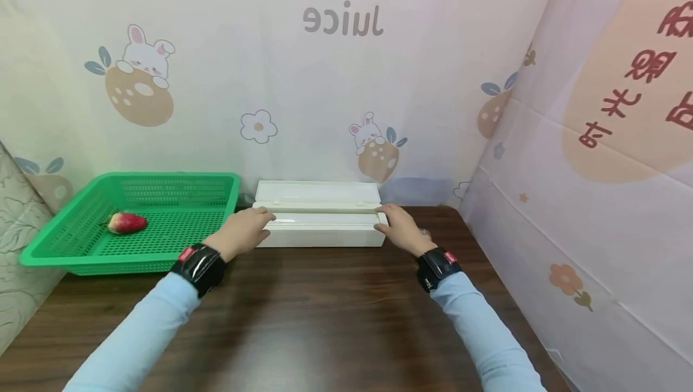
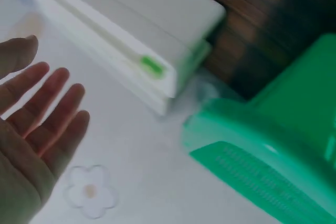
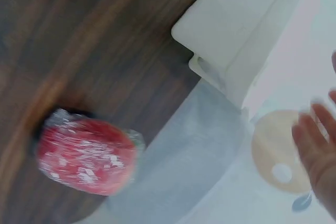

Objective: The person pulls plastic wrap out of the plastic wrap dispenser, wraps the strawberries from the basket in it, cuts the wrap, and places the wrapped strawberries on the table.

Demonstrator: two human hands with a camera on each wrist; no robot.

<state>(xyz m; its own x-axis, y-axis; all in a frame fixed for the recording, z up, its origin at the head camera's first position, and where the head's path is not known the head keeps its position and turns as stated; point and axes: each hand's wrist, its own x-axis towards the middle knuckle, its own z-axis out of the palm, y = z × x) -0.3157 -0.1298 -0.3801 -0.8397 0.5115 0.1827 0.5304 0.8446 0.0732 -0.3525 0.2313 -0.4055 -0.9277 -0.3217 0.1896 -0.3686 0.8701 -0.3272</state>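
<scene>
Blue sleeves (image 1: pixel 135 335) lead to left hand (image 1: pixel 241 232) and right hand (image 1: pixel 403 231), fingers (image 2: pixel 56 120) loosely spread at a white box (image 1: pixel 325 237).

Long white box (image 1: pixel 319 237), lid (image 1: pixel 318 191) tipped up at back, lying crosswise on dark table (image 1: pixel 325 308).

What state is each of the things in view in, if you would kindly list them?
Long white plastic box: apparently open, lid raised at the back.
Green plastic mesh basket: upright, uncovered.
Red oblong fruit with a pale end: lying inside the basket.
Rounded red item: wrapped in clear film, on the dark brown wooden table.
Left hand: fingers extended, at the box's left end.
Right hand: at the box's right end.
</scene>
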